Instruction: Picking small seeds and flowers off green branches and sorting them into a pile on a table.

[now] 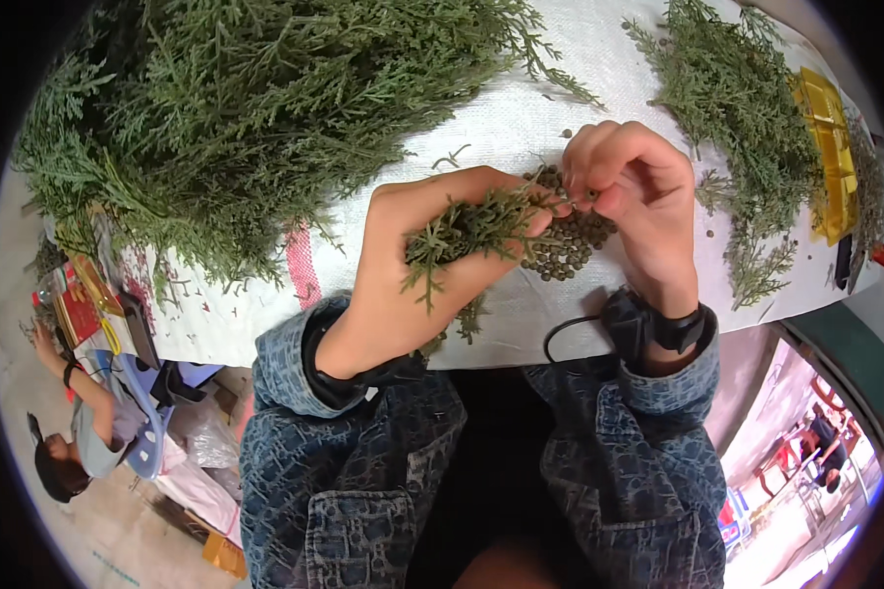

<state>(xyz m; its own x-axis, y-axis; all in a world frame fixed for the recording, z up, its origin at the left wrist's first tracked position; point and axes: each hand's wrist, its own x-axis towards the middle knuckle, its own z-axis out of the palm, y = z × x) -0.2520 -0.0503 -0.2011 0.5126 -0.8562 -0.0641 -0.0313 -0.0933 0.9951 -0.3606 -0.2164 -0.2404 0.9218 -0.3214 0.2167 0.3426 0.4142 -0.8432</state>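
My left hand [388, 236] is closed around a green conifer sprig [476, 231], whose scaly leaves stick out past the palm. Thumb and fingertips of my right hand [653, 191] pinch together at the sprig's tip, with a small round brownish cone [591, 195] between them. Both hands meet just above a pile of the same small cones [565, 250] on a white woven sheet [501, 324]. A bit of greenery also hangs below my left wrist.
A large heap of conifer branches [255, 108] covers the far left. More branches [746, 128] lie at the right, beside a yellow plastic tray [830, 157]. Another person [93, 432] works at the left edge. A black cable [565, 329] loops beside my right wrist.
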